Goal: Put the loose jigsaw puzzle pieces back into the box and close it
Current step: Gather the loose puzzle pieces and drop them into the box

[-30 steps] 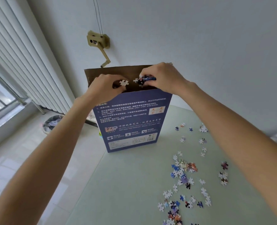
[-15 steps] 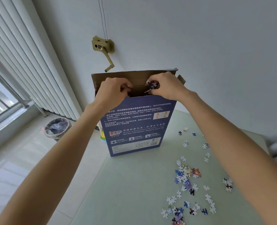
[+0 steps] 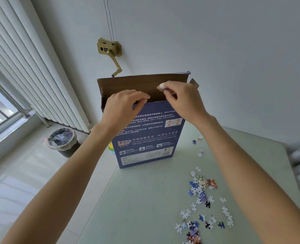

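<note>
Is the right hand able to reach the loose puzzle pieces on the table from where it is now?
Probably yes. The right hand is up at the open box, and the puzzle pieces lie uncovered on the table below the right arm, with nothing between.

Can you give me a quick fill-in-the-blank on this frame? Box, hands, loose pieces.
1. The blue box stands upright on the table with its top flap ____.
2. The loose puzzle pieces lie on the table to the ____ of the box.
3. The left hand and the right hand are both at the box's ____ edge.
4. On the floor by the window stands a ____ lined with a plastic bag.

Missing words: open; right; top; bin
</note>
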Tool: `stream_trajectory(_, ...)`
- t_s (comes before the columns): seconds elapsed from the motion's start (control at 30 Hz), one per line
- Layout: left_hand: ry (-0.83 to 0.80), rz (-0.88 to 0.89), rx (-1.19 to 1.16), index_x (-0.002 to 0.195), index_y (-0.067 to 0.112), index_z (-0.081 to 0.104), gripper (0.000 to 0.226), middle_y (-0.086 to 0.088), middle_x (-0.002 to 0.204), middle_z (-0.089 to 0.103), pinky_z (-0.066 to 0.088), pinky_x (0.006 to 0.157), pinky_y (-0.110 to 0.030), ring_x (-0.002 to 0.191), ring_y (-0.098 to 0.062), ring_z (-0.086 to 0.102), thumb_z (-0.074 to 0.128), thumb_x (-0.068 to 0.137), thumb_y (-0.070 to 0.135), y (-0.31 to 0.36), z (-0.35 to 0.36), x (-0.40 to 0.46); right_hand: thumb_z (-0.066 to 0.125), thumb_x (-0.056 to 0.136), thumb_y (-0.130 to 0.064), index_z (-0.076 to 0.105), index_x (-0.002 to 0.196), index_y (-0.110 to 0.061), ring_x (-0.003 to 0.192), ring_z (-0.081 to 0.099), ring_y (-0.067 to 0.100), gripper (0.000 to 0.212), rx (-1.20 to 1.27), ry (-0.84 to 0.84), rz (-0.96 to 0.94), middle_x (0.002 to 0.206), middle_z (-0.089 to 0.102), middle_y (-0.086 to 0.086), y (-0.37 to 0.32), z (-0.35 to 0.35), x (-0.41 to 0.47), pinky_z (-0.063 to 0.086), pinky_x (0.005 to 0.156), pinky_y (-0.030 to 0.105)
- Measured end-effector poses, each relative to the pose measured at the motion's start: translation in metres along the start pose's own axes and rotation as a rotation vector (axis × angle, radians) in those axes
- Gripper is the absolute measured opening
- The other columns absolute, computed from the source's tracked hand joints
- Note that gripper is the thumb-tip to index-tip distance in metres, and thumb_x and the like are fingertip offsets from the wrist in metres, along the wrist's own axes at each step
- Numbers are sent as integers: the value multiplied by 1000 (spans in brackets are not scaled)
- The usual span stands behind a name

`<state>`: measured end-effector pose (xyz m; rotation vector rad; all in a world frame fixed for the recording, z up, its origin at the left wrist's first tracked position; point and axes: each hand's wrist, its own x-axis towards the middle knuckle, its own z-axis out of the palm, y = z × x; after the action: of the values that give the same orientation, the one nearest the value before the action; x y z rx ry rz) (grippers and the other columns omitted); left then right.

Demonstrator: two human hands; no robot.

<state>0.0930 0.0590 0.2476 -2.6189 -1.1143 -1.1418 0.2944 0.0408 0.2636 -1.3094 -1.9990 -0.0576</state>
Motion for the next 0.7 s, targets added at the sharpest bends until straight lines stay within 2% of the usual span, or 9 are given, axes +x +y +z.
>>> stream_trajectory(0.07,88,81,31,102,18,70,17,3,89,71,55,66,-26,81,-12,66,55,93,20,11,-2,-6,55,92,-17,66,108,-9,95,66,14,21,7,124,19,106,70,3,-3,-6,-29,55,78,24)
stream_trajectory(0.13,153,169,12,101,15,70,17,2,87,72,52,64,-21,82,-12,66,55,93,19,29,6,-21,54,92,-23,65,108,-8,95,63,11,24,-22,172,80,107,69,4,-4,-10,-72,49,75,16)
stream_trajectory(0.23,125,189,-145,99,13,71,17,3,84,71,52,60,-20,78,-11,65,56,91,15,66,40,-59,53,91,-18,66,104,-9,88,67,16,20,-56,98,214,101,71,3,6,-7,-155,53,71,22)
stream_trajectory(0.3,6,113,-252,100,15,71,18,5,88,71,54,63,-23,80,-11,65,56,91,16,92,72,-89,60,86,-7,68,103,-11,84,67,18,18,-62,2,367,98,70,2,17,-6,-218,54,71,26)
stream_trajectory(0.37,-162,-3,-310,105,19,68,20,7,93,71,55,69,-26,86,-11,64,57,89,17,111,99,-114,62,85,-4,67,106,-10,88,65,19,22,-53,-124,515,101,69,3,26,-6,-270,55,76,32)
stream_trajectory(0.43,-413,-119,-356,116,24,62,27,8,104,68,52,83,-31,99,-11,60,57,90,22,131,132,-133,60,86,-4,65,111,-6,100,61,22,26,-53,-232,650,108,67,7,38,-14,-320,46,89,26)
stream_trajectory(0.53,-714,-232,-341,131,27,48,40,4,123,59,42,97,-32,114,-14,52,55,91,31,148,176,-155,57,90,-9,60,119,-7,114,53,21,29,-37,-340,790,117,63,6,59,-25,-375,33,92,19)
stream_trajectory(0.6,-818,-264,-319,136,27,42,47,0,131,54,39,100,-34,119,-19,49,55,91,34,157,204,-162,56,90,-12,58,122,-7,117,50,21,32,-30,-363,835,120,60,6,76,-33,-400,31,94,18)
stream_trajectory(0.7,-867,-289,-305,139,24,38,52,-3,138,47,36,102,-34,125,-22,45,55,91,34,166,238,-161,57,90,-12,56,123,-7,121,47,22,34,-22,-358,844,125,57,6,104,-40,-421,29,97,20)
